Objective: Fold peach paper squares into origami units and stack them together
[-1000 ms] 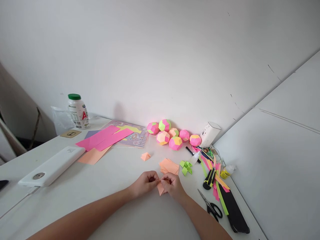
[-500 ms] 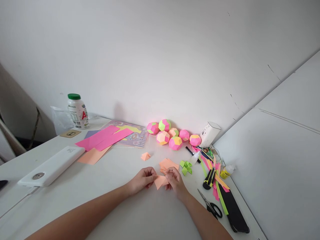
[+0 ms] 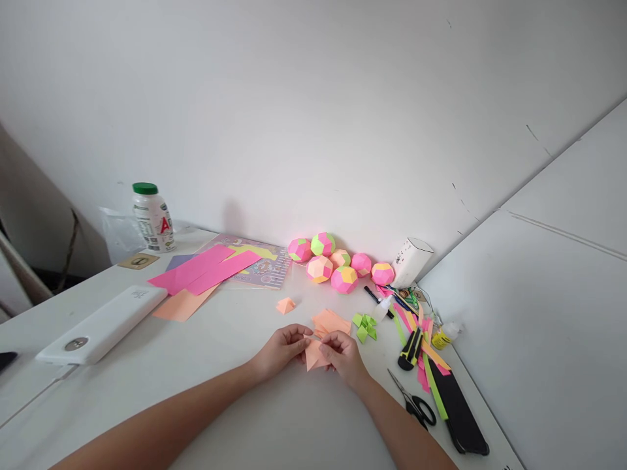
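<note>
Between my two hands, just above the white table, is a small piece of peach paper with creases across it. My left hand pinches its left edge between thumb and fingers. My right hand is closed on its right side, the thumb lying on the paper's face. Right behind my hands lies a pile of peach paper pieces. A small folded peach piece rests farther left, and several folded green pieces sit to the right of the pile.
Several faceted paper balls line the wall. Pink paper strips and a white power bank lie left, with a bottle behind. To the right are scissors, a cutter, paper scraps, a glue bottle and a black case.
My hands have drawn slightly closer together. The peach paper is turned differently and shows more of its face, with my right thumb farther over it.
</note>
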`<state>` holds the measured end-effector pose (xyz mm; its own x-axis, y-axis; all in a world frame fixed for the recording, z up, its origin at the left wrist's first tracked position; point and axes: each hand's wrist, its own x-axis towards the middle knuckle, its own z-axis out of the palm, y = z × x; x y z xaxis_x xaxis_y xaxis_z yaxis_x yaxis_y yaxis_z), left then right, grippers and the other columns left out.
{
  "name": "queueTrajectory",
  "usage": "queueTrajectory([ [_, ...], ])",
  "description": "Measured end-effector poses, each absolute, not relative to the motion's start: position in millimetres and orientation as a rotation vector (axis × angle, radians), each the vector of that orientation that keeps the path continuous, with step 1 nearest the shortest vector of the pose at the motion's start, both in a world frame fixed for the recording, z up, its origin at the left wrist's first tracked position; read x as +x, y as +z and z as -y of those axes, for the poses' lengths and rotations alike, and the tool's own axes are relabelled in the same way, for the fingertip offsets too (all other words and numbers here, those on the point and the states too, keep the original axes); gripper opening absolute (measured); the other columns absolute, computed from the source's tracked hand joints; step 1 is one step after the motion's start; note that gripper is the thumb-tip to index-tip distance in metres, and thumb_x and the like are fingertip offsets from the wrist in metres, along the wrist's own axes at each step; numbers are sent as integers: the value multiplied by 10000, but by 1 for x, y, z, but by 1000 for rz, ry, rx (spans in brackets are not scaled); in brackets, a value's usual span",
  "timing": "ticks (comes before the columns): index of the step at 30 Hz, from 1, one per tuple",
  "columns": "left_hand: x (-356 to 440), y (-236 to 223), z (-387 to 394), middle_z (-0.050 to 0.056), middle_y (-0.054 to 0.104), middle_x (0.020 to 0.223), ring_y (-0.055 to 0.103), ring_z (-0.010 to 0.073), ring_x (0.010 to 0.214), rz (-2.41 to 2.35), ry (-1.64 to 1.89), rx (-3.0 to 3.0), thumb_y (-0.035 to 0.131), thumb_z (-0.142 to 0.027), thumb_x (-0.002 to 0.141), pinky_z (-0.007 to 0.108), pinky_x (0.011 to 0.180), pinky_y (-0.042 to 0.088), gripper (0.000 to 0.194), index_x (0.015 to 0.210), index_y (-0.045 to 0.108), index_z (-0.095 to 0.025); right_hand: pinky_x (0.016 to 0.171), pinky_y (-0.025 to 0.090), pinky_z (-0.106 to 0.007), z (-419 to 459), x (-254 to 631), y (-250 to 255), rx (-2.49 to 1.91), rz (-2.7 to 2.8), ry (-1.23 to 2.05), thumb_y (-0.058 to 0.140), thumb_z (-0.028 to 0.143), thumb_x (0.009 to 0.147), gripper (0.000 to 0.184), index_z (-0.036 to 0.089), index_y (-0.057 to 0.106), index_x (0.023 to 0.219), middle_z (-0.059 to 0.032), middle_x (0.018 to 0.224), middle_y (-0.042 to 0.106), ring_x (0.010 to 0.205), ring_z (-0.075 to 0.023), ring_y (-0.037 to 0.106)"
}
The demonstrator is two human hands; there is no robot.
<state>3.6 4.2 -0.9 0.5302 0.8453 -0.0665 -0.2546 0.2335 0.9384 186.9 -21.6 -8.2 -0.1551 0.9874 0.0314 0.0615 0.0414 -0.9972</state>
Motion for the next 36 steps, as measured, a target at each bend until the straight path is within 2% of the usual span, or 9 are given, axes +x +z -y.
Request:
queueTrajectory([
  [3, 3, -4, -6, -14, 634, 638, 574, 122, 563, -657, 871, 1069, 683, -464, 689, 276, 595, 464, 371, 857, 555, -159, 406, 356, -190, 21, 188, -9, -1156, 1379, 1311, 663, 370, 740, 261, 166, 531, 837, 52, 561, 549, 416, -79, 489],
  [9, 4, -6, -5, -25, 609, 631, 586, 136, 579, -660, 863, 1113, 678, -466, 696, 276, 582, 463, 391, 913, 554, -165, 410, 371, -194, 21, 187, -7, -1180, 1394, 1271, 653, 374, 744, 259, 160, 507, 739, 55, 526, 531, 410, -81, 492],
  [15, 3, -13, -7, -48, 547, 592, 559, 123, 554, -659, 814, 1183, 652, -467, 723, 256, 558, 435, 404, 965, 541, -163, 372, 321, -179, 22, 185, -4, -1175, 1412, 1217, 640, 384, 749, 261, 165, 498, 734, 66, 509, 511, 390, -86, 507],
  [20, 1, -15, -9, -86, 443, 547, 450, 77, 473, -746, 860, 1211, 651, -493, 711, 205, 478, 347, 433, 979, 548, -169, 409, 365, -196, 20, 185, -11, -1146, 1436, 1186, 665, 316, 730, 189, 151, 574, 733, 52, 542, 531, 413, -83, 513],
  [23, 0, -12, -9, -86, 438, 558, 402, 67, 458, -753, 859, 1199, 647, -507, 705, 198, 458, 313, 454, 995, 547, -173, 447, 403, -212, 18, 186, -15, -1128, 1464, 1184, 663, 295, 734, 155, 151, 610, 755, 49, 532, 536, 430, -86, 510],
  [28, -1, -11, -8, -105, 340, 527, 334, 53, 447, -732, 889, 1203, 655, -482, 713, 184, 445, 273, 410, 970, 567, -175, 456, 432, -221, 20, 184, -10, -1087, 1484, 1202, 678, 300, 720, 153, 162, 616, 746, 23, 676, 567, 467, -81, 518],
  [31, -2, -13, -8, -93, 391, 544, 394, 63, 460, -686, 883, 1199, 650, -470, 726, 192, 465, 314, 398, 980, 557, -179, 475, 441, -224, 20, 185, -8, -1075, 1492, 1222, 660, 311, 745, 158, 161, 610, 739, 14, 737, 557, 481, -72, 513],
  [33, -2, -12, -7, -76, 465, 562, 464, 82, 479, -648, 867, 1187, 645, -457, 738, 206, 483, 353, 393, 996, 531, -183, 486, 449, -227, 19, 186, -9, -1091, 1471, 1252, 669, 315, 742, 172, 171, 605, 810, 15, 749, 559, 489, -73, 516],
  [36, -2, -7, -4, -32, 588, 632, 574, 127, 551, -567, 839, 1159, 634, -414, 766, 238, 531, 414, 354, 988, 469, -194, 533, 478, -250, 17, 188, -14, -1122, 1423, 1326, 709, 316, 705, 342, 191, 580, 996, -17, 892, 585, 535, -82, 550],
])
